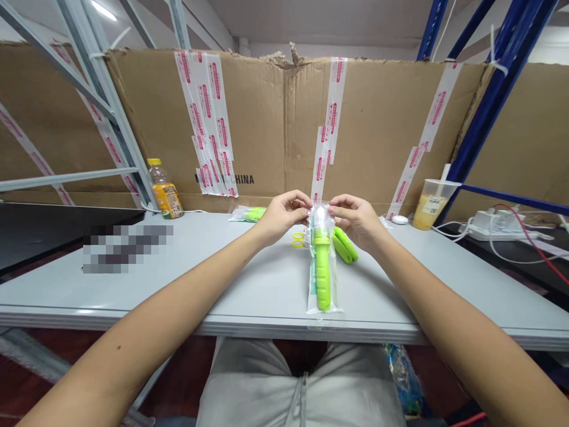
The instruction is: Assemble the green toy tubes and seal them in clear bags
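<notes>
A clear plastic bag lies in front of me, its top end raised toward my fingers. Inside the bag is a bright green ribbed handle-shaped item with a transparent upper part. My left hand pinches the bag's top left corner. At the top right corner, my right hand is closed on the bag in the same way. Just behind lies a folded bright green object, partly covered by the bag. Two small yellow rings, perhaps scissor handles, show beside the bag on the left.
Another green item in clear wrap lies behind my left hand. An orange drink bottle stands at the back left. A plastic cup with a straw, a white round case and a power strip are at right. Cardboard walls the back.
</notes>
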`<state>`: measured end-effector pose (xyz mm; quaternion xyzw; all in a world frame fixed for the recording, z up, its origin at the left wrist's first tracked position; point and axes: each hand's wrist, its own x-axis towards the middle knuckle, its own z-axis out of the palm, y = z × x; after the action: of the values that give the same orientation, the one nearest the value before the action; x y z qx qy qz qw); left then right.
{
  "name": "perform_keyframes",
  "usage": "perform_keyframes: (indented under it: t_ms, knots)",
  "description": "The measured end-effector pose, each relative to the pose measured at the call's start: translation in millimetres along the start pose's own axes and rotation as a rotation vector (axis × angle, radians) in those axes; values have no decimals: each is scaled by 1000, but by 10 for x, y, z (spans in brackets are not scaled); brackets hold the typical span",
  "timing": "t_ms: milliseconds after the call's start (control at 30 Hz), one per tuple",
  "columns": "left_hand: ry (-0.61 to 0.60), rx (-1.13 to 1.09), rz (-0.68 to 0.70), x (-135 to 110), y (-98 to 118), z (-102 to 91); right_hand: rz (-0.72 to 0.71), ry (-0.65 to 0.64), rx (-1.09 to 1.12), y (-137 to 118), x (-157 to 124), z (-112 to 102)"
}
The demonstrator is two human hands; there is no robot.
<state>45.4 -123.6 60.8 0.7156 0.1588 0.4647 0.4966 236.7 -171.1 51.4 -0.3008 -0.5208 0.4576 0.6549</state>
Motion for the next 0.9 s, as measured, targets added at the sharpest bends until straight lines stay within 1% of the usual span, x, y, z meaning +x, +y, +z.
perform_keyframes:
  t_ms: [100, 233, 367, 467, 667, 900]
  knots:
    - [-7, -18, 13, -12, 16, 23, 25, 0, 24, -31, -13, 21]
    - [3, 56, 27, -18, 40, 40, 49, 5, 41, -63, -17, 23]
    - [92, 73, 39, -9, 23, 39, 18, -91, 24, -48, -37, 15]
    - [128, 44, 32, 8, -24, 15, -16, -141, -8, 0, -52, 27]
    - [196, 22, 20, 29, -61, -21, 20, -105, -29, 87, -44, 53]
    - [139, 83, 26, 7, -44, -1, 45, -62, 23, 133, -24, 55]
